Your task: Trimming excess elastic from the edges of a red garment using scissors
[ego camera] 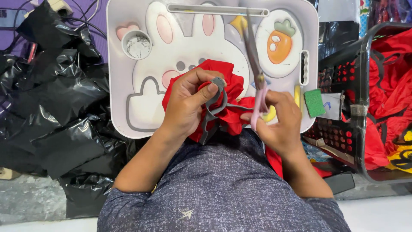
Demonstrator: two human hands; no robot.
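- Nearest the camera, the person's grey speckled shirt (pixel 223 189) fills the lower middle, both forearms reaching up from it toward the lap tray (pixel 124 107).
- The left hand (pixel 186 103) is closed around a bunch of red fabric (pixel 223 92), thumb pressing a grey strap (pixel 214 107) against the cloth; fabric and strap sit over the near edge of the lap tray, at its middle.
- The right hand (pixel 279 122) is curled shut on the pink handle of a pair of scissors (pixel 255 68), just right of the fabric; the blades rise over the tray, nearly closed (how far the tips part I cannot tell).
- The lap tray is white with a rabbit picture, a carrot picture (pixel 279 41) on its right part and a round cup well (pixel 137 44) at its far left corner.
- A green sponge (pixel 314 103) touches the tray's right edge.
- Left of the tray lie crumpled black plastic bags (pixel 51 111).
- Right of the tray stands a black basket (pixel 365 107) holding more red cloth (pixel 392 81).
- Beyond the tray's far left corner, cables (pixel 81 17) lie on a purple surface.
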